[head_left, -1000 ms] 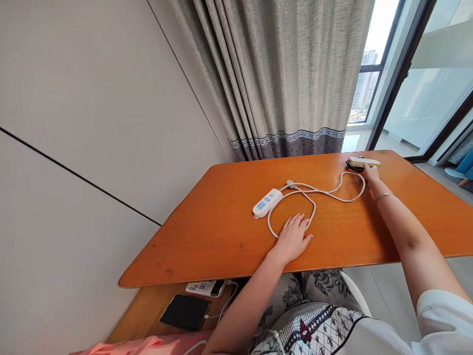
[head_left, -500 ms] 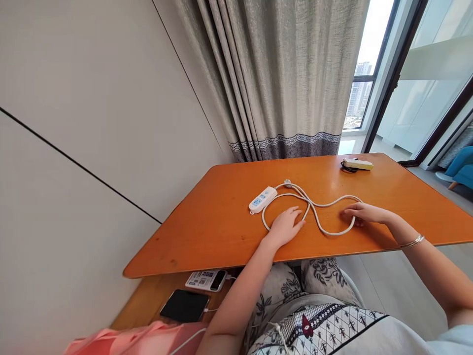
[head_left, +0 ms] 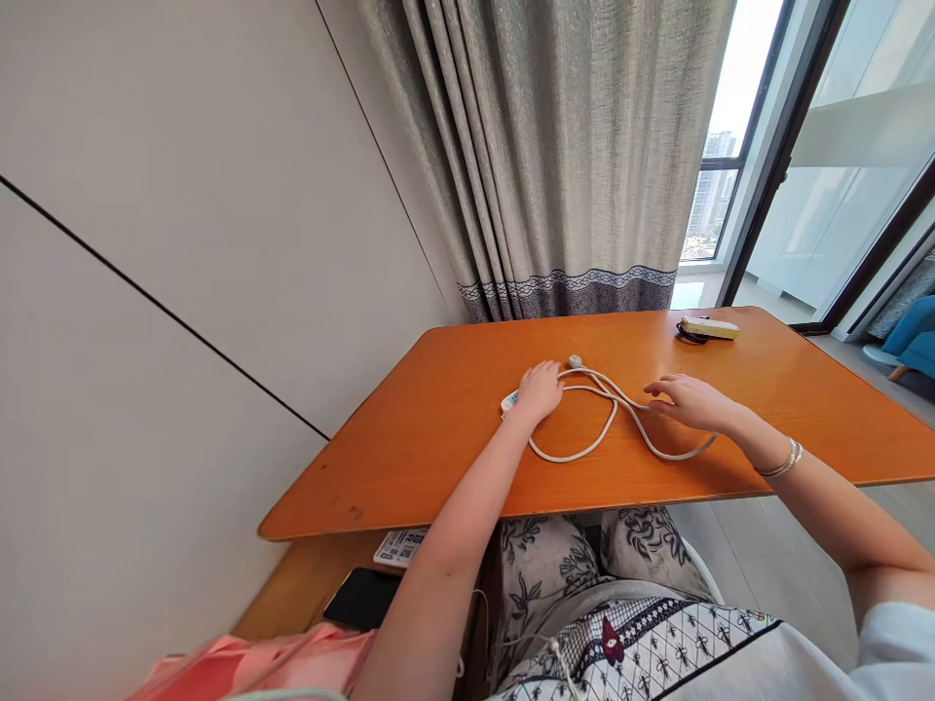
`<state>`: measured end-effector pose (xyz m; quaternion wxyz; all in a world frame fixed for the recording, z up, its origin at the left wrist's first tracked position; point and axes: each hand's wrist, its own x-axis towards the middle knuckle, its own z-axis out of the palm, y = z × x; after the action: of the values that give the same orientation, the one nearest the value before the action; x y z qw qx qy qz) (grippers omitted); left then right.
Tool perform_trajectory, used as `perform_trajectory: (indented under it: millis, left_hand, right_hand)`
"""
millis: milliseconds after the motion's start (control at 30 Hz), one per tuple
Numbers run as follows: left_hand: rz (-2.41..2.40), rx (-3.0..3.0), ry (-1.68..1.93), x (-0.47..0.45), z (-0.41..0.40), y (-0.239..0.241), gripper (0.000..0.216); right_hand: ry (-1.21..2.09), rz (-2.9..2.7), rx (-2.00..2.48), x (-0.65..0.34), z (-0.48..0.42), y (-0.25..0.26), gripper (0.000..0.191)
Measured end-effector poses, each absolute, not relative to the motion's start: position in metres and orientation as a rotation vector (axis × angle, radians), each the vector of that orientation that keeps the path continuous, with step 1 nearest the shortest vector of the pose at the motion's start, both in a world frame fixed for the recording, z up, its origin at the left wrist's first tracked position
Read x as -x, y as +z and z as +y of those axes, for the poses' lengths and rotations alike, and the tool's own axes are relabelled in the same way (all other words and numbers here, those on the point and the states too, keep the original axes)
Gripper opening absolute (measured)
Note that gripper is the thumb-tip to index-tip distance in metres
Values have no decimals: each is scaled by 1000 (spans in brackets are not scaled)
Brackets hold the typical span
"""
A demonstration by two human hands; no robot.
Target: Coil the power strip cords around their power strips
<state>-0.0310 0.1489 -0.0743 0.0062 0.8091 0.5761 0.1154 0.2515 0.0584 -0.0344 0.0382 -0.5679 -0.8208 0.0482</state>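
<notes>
One white power strip under the left hand, between the table's near and far edges.
Whether it clasps, I can't tell; the right hand hangs loosely open over the white cord, which lies uncoiled. By the far right corner, black cord sits bunched.

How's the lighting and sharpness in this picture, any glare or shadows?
Head view: the window is blown out nearly white toward its top; same head view: a soft shadow darkens the tabletop below the right hand; head view again: the white cord looks reasonably sharp.
</notes>
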Motion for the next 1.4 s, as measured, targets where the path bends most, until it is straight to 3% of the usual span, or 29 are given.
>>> perform_trajectory:
  millis: [267, 467, 600, 800, 967, 1167, 1400]
  left_hand:
    - [1744, -2511, 221, 3, 171, -74, 36]
    - [1769, -2420, 356, 14, 174, -61, 29]
    - [1703, -2376, 558, 28, 165, -26, 27]
    - [821, -1663, 875, 41, 123, 28, 36]
    - [550, -1213, 1081, 41, 82, 52, 40]
    - [478, -1034, 1209, 45, 64, 47, 35]
    - [484, -1125, 1227, 42, 49, 29, 24]
  right_hand:
    - [164, -2726, 1973, -220, 105, -56, 30]
    - [106, -2639, 2027, -226, 98, -59, 23]
    - [-44, -2416, 1954, -233, 96, -37, 36]
    - [-93, -2025, 1518, -227, 93, -10, 29]
    - [-173, -2176, 1473, -212, 74, -26, 31]
    - [-511, -2119, 1506, -231, 50, -59, 36]
    - [-458, -2121, 1436, -257, 36, -60, 38]
